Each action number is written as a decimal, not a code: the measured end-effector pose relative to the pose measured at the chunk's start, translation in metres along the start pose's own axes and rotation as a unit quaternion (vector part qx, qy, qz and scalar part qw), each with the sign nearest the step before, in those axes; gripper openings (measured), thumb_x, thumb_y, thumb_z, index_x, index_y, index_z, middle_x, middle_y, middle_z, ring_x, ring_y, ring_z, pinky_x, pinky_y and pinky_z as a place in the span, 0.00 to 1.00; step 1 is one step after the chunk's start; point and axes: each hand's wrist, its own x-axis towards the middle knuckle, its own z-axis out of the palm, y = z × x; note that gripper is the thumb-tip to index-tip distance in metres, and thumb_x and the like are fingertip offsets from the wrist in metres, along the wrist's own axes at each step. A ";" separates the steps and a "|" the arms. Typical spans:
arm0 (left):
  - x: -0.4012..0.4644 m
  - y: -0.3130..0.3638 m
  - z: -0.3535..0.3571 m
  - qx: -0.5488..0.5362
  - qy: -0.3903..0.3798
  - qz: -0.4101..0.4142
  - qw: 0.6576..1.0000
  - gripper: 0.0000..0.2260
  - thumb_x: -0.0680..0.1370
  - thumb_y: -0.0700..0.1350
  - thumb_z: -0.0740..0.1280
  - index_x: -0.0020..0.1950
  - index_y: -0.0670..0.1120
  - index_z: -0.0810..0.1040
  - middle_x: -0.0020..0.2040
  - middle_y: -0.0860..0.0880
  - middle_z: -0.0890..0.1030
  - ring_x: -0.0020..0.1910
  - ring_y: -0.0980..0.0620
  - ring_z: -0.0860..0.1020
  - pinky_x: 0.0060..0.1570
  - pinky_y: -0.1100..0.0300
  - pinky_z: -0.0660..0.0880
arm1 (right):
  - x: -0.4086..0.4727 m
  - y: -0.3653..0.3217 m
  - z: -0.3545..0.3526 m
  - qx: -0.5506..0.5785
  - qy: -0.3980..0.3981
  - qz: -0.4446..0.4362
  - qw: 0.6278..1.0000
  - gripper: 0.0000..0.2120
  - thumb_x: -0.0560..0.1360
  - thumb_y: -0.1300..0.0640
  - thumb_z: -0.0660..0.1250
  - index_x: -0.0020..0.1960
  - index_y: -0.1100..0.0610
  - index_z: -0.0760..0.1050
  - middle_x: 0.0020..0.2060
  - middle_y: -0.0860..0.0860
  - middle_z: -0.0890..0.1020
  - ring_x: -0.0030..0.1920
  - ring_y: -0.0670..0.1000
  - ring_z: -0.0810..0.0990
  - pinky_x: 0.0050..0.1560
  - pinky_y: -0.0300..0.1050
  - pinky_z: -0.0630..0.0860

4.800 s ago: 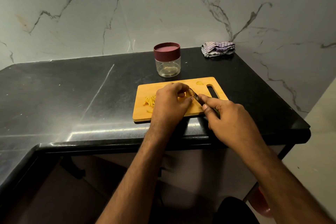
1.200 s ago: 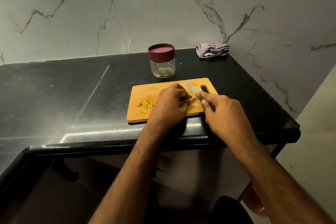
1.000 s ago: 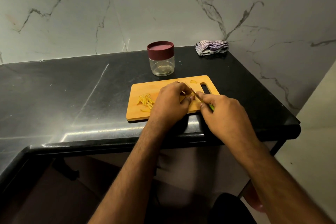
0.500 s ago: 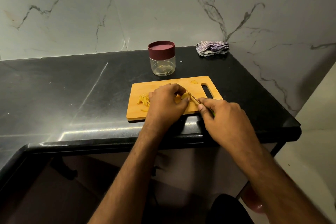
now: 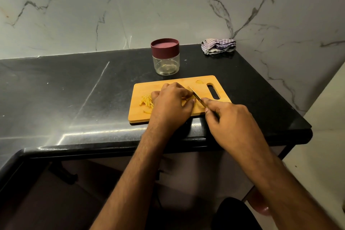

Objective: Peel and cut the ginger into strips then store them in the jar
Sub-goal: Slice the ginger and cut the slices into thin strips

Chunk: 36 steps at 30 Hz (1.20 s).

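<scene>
the right hand [image 5: 231, 123] has its grip clamped on the knife [image 5: 197, 97], blade beside the left hand [image 5: 170, 106] curled over hidden ginger on the cutting board [image 5: 168, 84], so a slip could nick fingertips [image 5: 193, 100].

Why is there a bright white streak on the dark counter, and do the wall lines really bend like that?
Head view: the streak is glare, light reflecting off the polished black counter along its front edge and up a diagonal line. Head view: the wide-angle lens bows the counter edges and marble wall. Head view: dim overall, the hands fairly sharp.
</scene>
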 end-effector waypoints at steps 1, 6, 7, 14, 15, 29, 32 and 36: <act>0.000 0.000 0.000 0.005 -0.002 0.002 1.000 0.12 0.80 0.53 0.67 0.62 0.55 0.82 0.61 0.57 0.78 0.63 0.56 0.69 0.56 0.53 0.57 | 0.000 0.000 0.000 -0.001 0.001 0.000 1.000 0.18 0.81 0.49 0.59 0.70 0.43 0.71 0.49 0.47 0.83 0.40 0.43 0.74 0.44 0.36 0.74; 0.001 0.000 0.000 0.005 -0.008 -0.001 1.000 0.12 0.80 0.53 0.67 0.63 0.55 0.82 0.61 0.57 0.77 0.62 0.57 0.68 0.57 0.52 0.58 | -0.001 0.000 -0.001 0.004 -0.007 0.008 1.000 0.18 0.81 0.49 0.58 0.71 0.43 0.70 0.51 0.46 0.83 0.41 0.42 0.74 0.46 0.36 0.74; 0.001 0.000 0.000 0.004 -0.008 -0.002 1.000 0.13 0.80 0.53 0.67 0.63 0.55 0.82 0.61 0.57 0.77 0.63 0.57 0.68 0.57 0.51 0.59 | 0.000 0.000 -0.002 0.007 -0.010 0.009 1.000 0.18 0.81 0.49 0.58 0.71 0.43 0.70 0.51 0.47 0.83 0.42 0.43 0.74 0.46 0.36 0.74; 0.001 0.001 -0.001 0.002 -0.004 0.002 1.000 0.13 0.80 0.53 0.67 0.64 0.54 0.81 0.62 0.56 0.78 0.63 0.55 0.69 0.58 0.53 0.58 | 0.000 0.000 -0.002 0.007 -0.015 0.014 1.000 0.18 0.81 0.49 0.59 0.70 0.43 0.70 0.51 0.47 0.83 0.43 0.44 0.76 0.49 0.40 0.77; 0.001 0.001 -0.001 0.002 -0.004 0.001 1.000 0.13 0.80 0.53 0.67 0.64 0.54 0.81 0.62 0.56 0.78 0.63 0.55 0.69 0.58 0.52 0.58 | 0.000 0.000 -0.001 0.005 -0.015 0.014 1.000 0.18 0.81 0.49 0.58 0.70 0.43 0.69 0.51 0.47 0.83 0.43 0.44 0.75 0.49 0.40 0.77; -0.006 0.000 -0.003 -0.023 0.039 -0.019 0.999 0.11 0.77 0.54 0.70 0.58 0.53 0.83 0.57 0.56 0.79 0.59 0.56 0.71 0.57 0.54 0.57 | 0.003 0.004 0.001 0.014 -0.030 0.009 0.999 0.17 0.81 0.47 0.59 0.69 0.39 0.71 0.39 0.43 0.76 0.33 0.42 0.71 0.30 0.29 0.62; -0.005 -0.001 -0.002 -0.029 0.037 -0.024 0.999 0.11 0.77 0.54 0.70 0.57 0.54 0.84 0.56 0.56 0.79 0.59 0.55 0.72 0.57 0.53 0.59 | 0.002 0.004 0.001 0.007 -0.025 0.003 1.000 0.17 0.80 0.47 0.59 0.69 0.39 0.71 0.43 0.44 0.80 0.37 0.44 0.75 0.33 0.32 0.69; -0.005 -0.002 -0.003 -0.027 0.026 -0.034 0.999 0.14 0.77 0.55 0.70 0.60 0.54 0.83 0.58 0.57 0.79 0.61 0.55 0.72 0.61 0.50 0.60 | -0.002 0.003 0.001 0.010 -0.015 0.000 1.000 0.18 0.80 0.47 0.59 0.69 0.39 0.70 0.50 0.47 0.83 0.45 0.47 0.78 0.46 0.42 0.79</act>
